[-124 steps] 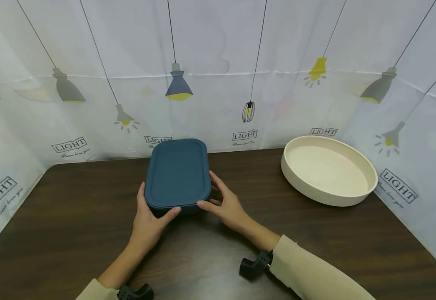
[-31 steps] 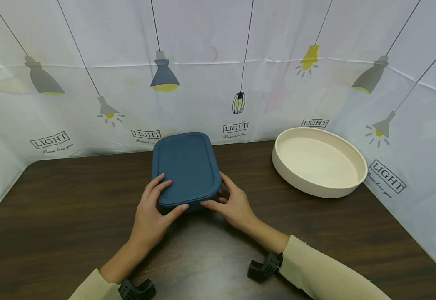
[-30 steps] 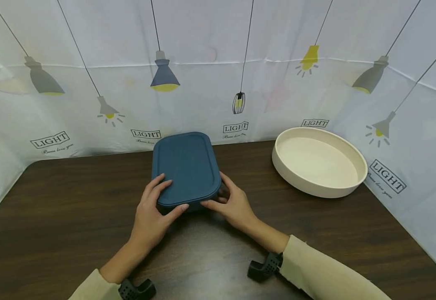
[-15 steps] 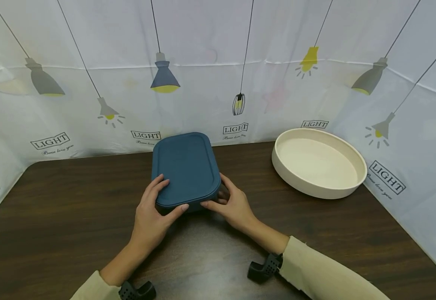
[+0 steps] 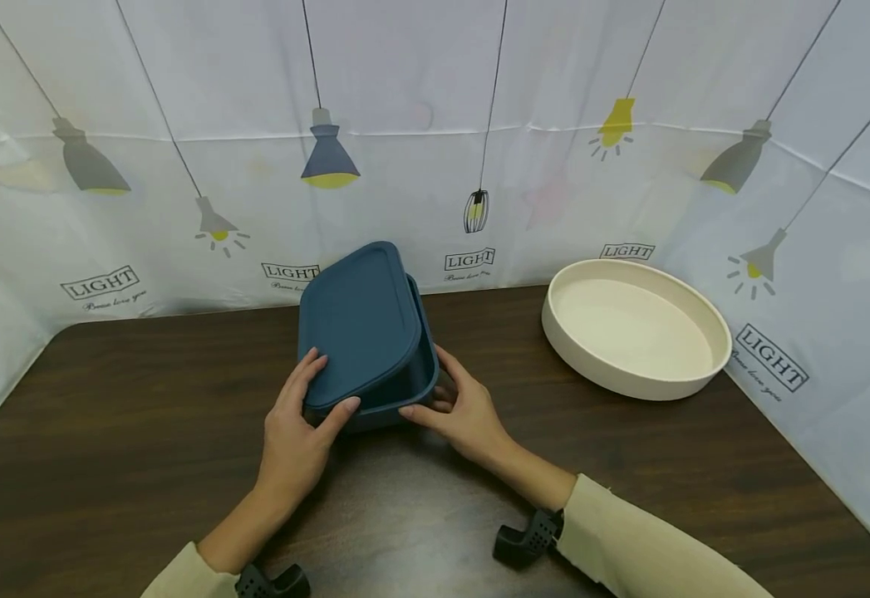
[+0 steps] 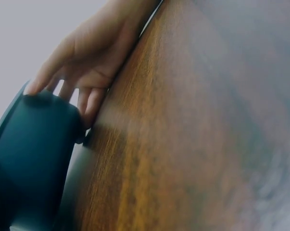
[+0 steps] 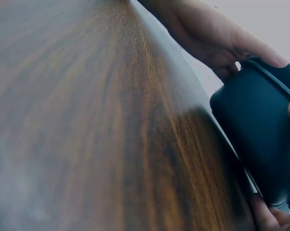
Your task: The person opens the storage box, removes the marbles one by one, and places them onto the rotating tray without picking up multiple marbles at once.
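A dark blue rectangular lid (image 5: 360,324) sits askew on a matching food container (image 5: 384,418), its right side raised so a strip of the dark inside shows. My left hand (image 5: 296,440) grips the lid's near left corner, thumb on the front edge and fingers along the left side. At the container's near right corner, my right hand (image 5: 468,415) holds the wall, thumb at the front rim. The right wrist view has the right thumb over the container's rim (image 7: 272,77). In the left wrist view a hand (image 6: 89,53) reaches around the container's wall (image 6: 34,130).
A round cream tray (image 5: 636,332) with a low rim stands at the back right of the dark wooden table (image 5: 143,415). Behind the table hangs a white curtain (image 5: 420,83) printed with lamps. Black wrist cameras (image 5: 528,538) sit at both cuffs.
The lid, flat on the container before, has tilted up on its right and shifted left, uncovering the container's right side. My left hand moved slightly left with it; the right hand stayed.
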Available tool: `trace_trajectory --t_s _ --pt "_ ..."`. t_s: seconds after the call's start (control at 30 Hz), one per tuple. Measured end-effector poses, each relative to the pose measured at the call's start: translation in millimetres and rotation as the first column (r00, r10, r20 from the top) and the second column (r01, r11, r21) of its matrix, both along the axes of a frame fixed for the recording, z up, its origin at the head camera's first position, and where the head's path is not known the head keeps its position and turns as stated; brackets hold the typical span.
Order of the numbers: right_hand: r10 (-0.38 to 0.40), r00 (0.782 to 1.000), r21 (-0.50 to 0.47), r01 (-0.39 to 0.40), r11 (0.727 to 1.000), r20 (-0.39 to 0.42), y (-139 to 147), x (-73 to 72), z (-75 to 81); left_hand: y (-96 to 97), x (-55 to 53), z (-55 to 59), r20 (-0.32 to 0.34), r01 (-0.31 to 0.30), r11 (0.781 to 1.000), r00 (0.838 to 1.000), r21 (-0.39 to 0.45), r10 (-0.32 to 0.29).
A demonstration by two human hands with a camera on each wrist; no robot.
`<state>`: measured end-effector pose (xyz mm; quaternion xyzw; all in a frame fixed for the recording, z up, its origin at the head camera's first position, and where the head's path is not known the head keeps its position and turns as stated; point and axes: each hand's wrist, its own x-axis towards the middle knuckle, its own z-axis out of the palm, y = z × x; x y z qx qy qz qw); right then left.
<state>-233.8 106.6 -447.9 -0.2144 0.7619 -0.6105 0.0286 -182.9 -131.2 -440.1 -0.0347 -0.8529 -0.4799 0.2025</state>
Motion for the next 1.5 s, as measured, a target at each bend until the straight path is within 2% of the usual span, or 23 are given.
trace_trajectory --t_s 0.2,0.47,0.8,0.9,1.07,1.17,1.23,1.33,1.4,1.43,1.5 --pt "0.032 0.999 -0.064 -0.032 0.997 -0.005 3 0.8 2.0 0.0 0.6 0.0 -0.023 -0.015 1.000 1.000 0.000 0.015" --pt "-0.076 0.992 -0.046 0.081 0.996 0.097 0 -0.7 3.3 0.0 1.2 -1.1 -0.076 -0.021 1.000 0.997 0.005 0.021" --pt "-0.079 0.991 -0.068 0.087 0.994 0.113 2 -2.4 2.3 -4.5 -1.8 2.6 -0.175 -0.040 0.999 0.984 0.006 0.040" --pt "-0.079 0.991 -0.066 0.087 0.994 0.111 2 -2.5 2.2 -11.0 -2.9 6.0 -0.213 -0.071 0.997 0.975 -0.037 0.062" --pt "-0.086 0.989 -0.060 0.094 0.994 0.118 -1 -1.9 1.1 -29.3 -3.8 16.3 -0.306 -0.109 0.988 0.949 -0.112 0.070" --pt "-0.092 0.988 -0.059 0.100 0.993 0.123 -2 -1.5 -0.1 -39.2 -3.4 24.7 -0.336 -0.140 0.971 0.940 -0.196 0.068" --pt "-0.097 0.988 -0.061 0.105 0.993 0.123 -3 -1.2 -0.2 -44.7 -3.5 31.0 -0.358 -0.162 0.945 0.932 -0.283 0.053" --pt "-0.110 0.986 -0.059 0.117 0.991 0.122 -2 -1.3 0.4 -52.1 -4.2 40.9 -0.434 -0.209 0.888 0.901 -0.410 0.012" --pt "-0.111 0.986 -0.058 0.119 0.991 0.120 -2 -1.8 0.7 -57.3 -4.2 48.0 -0.476 -0.240 0.860 0.880 -0.450 -0.004" --pt "-0.113 0.987 -0.054 0.120 0.991 0.118 -1 -2.1 0.6 -59.9 -4.4 51.7 -0.494 -0.257 0.852 0.869 -0.457 -0.002" --pt "-0.114 0.987 -0.047 0.120 0.992 0.115 -1 -2.8 0.3 -64.9 -4.2 59.1 -0.510 -0.279 0.846 0.860 -0.454 0.010"
